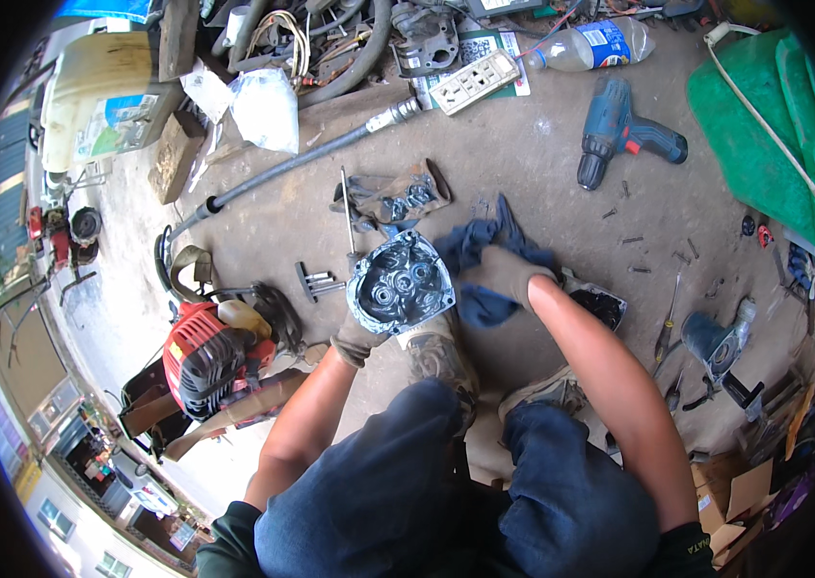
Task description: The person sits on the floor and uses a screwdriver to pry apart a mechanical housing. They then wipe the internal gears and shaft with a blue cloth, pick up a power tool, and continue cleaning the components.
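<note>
Blue-jeaned knees point(359, 472) fill six o'clock, below a greasy gear housing point(401, 286) at centre. Around it on the floor point(523, 164): a red engine point(207, 352) at eight, a thin metal rod point(346, 207) close by at eleven, a cordless drill point(619, 130) at two. The gloved left grip point(361, 332) wraps the housing's seven-o'clock rim, fingers mostly hidden; the right grip point(509, 273), at three, bunches tight around dark blue cloth point(485, 308).

- Daylight is flooding the ground point(533, 178), bleaching it nearly white well left of the metal housing point(404, 273).
- Grease point(388, 260) inside the housing is throwing back small glints.
- A clear plastic bag point(267, 111), above and left of the housing, is glaring.
- Soft shadow is darkening the ground below and right of the housing.
- Far left of the housing, a building point(37, 352) is bowing toward the black fisheye rim.
</note>
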Tool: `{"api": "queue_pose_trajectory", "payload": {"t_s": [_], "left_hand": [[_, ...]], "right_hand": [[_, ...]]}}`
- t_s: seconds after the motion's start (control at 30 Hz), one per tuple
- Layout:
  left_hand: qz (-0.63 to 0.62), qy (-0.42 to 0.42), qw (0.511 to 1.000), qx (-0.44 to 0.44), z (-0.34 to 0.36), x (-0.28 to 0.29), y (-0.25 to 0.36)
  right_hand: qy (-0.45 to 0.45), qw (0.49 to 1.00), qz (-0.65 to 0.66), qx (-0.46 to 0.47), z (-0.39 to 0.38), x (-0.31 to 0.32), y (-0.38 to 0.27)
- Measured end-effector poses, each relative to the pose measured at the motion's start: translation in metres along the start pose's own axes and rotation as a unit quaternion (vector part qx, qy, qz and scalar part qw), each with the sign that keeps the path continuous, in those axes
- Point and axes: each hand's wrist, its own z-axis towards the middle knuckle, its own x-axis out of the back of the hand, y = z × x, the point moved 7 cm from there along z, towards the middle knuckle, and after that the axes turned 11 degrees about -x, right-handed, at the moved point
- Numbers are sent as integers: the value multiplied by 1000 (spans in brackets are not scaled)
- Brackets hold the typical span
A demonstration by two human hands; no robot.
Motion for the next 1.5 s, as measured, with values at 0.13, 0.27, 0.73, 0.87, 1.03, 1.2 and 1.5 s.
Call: {"api": "queue_pose_trajectory", "payload": {"t_s": [0.13,0.27,0.73,0.87,1.03,1.2,1.5], "left_hand": [[78,-93,992,-40,3,-9,5],[240,-65,966,-66,6,-2,2],[909,-123,335,-214,13,-43,13],[758,5,630,-167,9,-15,37],[744,-3,645,-175,3,1,41],[726,18,667,-167,-6,10,42],[827,-51,523,-201,-1,-21,35]], "right_hand": [[-93,941,326,-22,-58,7,25],[-63,830,548,86,-133,69,47],[-86,658,736,132,-137,80,43],[-95,727,676,70,-109,62,33],[139,902,394,111,-40,84,1],[303,949,47,73,-15,77,-33],[173,971,-160,-29,-22,10,-27]]}}
